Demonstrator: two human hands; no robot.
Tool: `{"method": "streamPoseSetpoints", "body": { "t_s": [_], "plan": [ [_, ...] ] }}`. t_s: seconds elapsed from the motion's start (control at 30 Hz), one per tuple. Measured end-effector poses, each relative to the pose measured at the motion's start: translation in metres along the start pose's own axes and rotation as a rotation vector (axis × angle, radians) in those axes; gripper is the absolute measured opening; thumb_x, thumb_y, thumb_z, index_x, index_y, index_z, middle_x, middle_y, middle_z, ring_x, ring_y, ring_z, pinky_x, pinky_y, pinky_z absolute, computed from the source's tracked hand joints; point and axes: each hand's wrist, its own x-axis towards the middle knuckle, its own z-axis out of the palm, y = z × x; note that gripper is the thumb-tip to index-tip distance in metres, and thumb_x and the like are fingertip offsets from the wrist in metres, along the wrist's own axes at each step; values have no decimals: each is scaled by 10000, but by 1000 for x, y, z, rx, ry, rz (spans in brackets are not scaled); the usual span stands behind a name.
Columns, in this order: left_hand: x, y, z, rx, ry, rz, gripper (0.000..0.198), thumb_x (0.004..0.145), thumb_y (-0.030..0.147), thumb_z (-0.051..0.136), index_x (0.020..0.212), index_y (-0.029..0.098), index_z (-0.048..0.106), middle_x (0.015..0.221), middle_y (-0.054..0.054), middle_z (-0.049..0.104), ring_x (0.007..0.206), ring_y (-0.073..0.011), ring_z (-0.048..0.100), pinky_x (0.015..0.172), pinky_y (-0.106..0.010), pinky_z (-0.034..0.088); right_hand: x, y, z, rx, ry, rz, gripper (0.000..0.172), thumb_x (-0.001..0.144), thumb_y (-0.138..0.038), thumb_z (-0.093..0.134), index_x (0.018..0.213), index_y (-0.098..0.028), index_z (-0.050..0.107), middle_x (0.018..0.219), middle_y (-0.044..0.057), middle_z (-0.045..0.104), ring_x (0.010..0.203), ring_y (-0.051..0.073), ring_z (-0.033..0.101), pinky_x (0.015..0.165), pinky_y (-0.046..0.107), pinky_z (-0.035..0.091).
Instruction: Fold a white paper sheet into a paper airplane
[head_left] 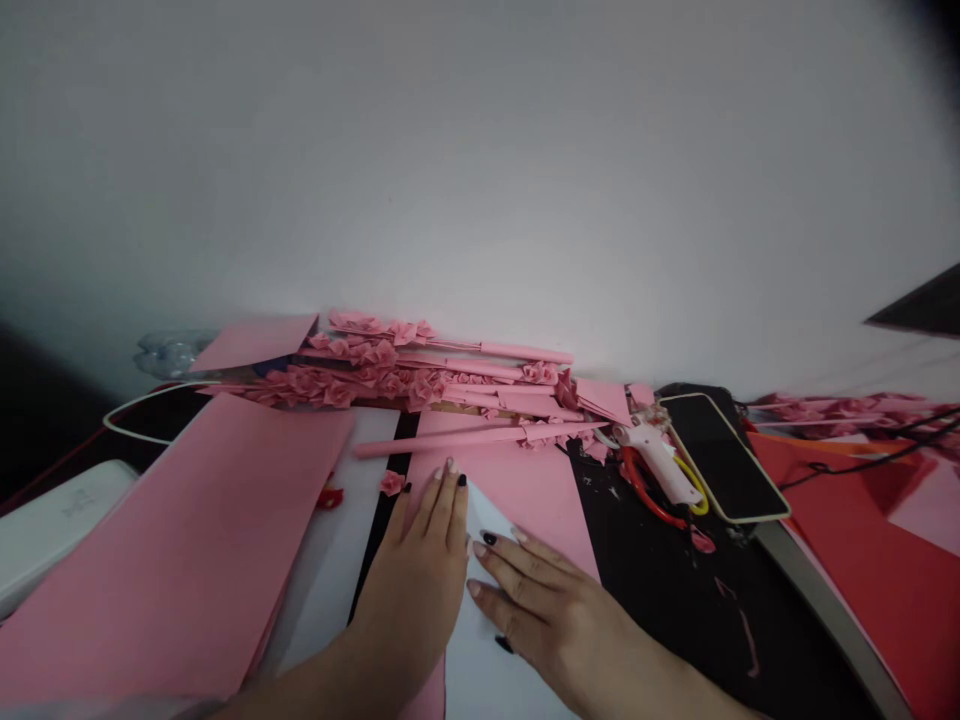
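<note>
The left hand (420, 575) lies flat on a pink paper sheet (529, 480), palm down, fingers straight and close together, and it grips nothing. The right hand (544, 600) lies just beside it, also flat and open, its fingers a little spread, and its fingertips almost meet the left hand. They rest on a white area at the sheet's near edge; I cannot tell if this is the sheet's other side.

To the left lies a big pink sheet (172, 560). Just beyond the left fingertips are a small paper rose (391, 483) and a rolled pink paper stick (465, 440). Further right, a glue gun (660, 465) lies beside a phone (724, 455). By the wall lies a heap of paper roses (375, 370).
</note>
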Motion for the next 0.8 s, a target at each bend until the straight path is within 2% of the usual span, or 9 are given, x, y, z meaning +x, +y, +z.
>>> {"method": "streamPoseSetpoints", "body": {
  "t_s": [0.23, 0.6, 0.7, 0.8],
  "plan": [
    [-1, 4, 2, 47, 29, 27, 543, 823, 20, 279, 1345, -20, 423, 1419, -239, 341, 1310, -326, 371, 996, -527, 415, 0, 0, 0, -30, -20, -2, 317, 943, -160, 453, 1231, -165, 586, 1307, 89, 568, 1244, 198, 488, 1063, 390, 392],
    [-3, 6, 4, 0, 60, -13, 539, 819, 19, 290, 1337, 8, 442, 1421, -225, 363, 1316, -314, 375, 1006, -537, 389, 2, -1, -4, -26, -63, -3, 314, 956, -176, 422, 1218, -158, 594, 1307, 87, 572, 1235, 197, 500, 1067, 387, 388],
    [-1, 4, 5, -114, 73, -27, 521, 839, 41, 305, 1345, 9, 427, 1431, -223, 359, 1332, -318, 347, 1045, -542, 336, 0, 1, -4, -1, -37, -14, 329, 952, -155, 416, 1237, -149, 580, 1299, 93, 580, 1233, 197, 502, 1073, 389, 378],
    [4, -3, 1, -388, 86, -9, 503, 914, 141, 295, 1406, 44, 334, 1479, -192, 291, 1379, -297, 253, 1078, -508, 304, -5, 8, -4, 54, 64, -14, 361, 937, -120, 415, 1274, -105, 544, 1309, 125, 567, 1263, 220, 468, 1071, 391, 383]
  ]
}}
